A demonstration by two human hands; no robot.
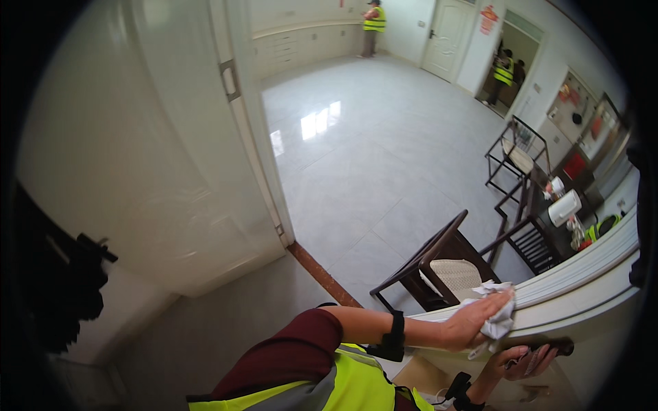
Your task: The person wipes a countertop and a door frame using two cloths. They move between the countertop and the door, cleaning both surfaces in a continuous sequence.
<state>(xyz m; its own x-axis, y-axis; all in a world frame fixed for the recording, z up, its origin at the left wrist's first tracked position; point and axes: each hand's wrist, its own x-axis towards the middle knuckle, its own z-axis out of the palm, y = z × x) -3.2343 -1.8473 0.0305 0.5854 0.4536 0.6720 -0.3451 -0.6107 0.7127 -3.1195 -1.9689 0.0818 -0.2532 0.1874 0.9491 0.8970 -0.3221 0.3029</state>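
Note:
My left hand (475, 321) presses a crumpled white cloth (499, 321) against the white moulded door frame (576, 293). Just below it, my right hand (532, 362) is closed around a dark brown rounded object (563, 346). Its fingers hide most of that object, so I cannot tell what it is. A small dark patterned piece shows between the thumb and fingers. Black straps circle both wrists. My hi-vis yellow vest (354, 383) and maroon sleeve fill the lower middle.
A white panelled door (154, 154) stands at left, beside a reddish-brown threshold (324, 275). Dark wooden chairs (457, 277) and a table carrying a white container (564, 208) stand beyond the frame. Two people in hi-vis vests, one person (374, 23) and another person (503, 74), are farther off.

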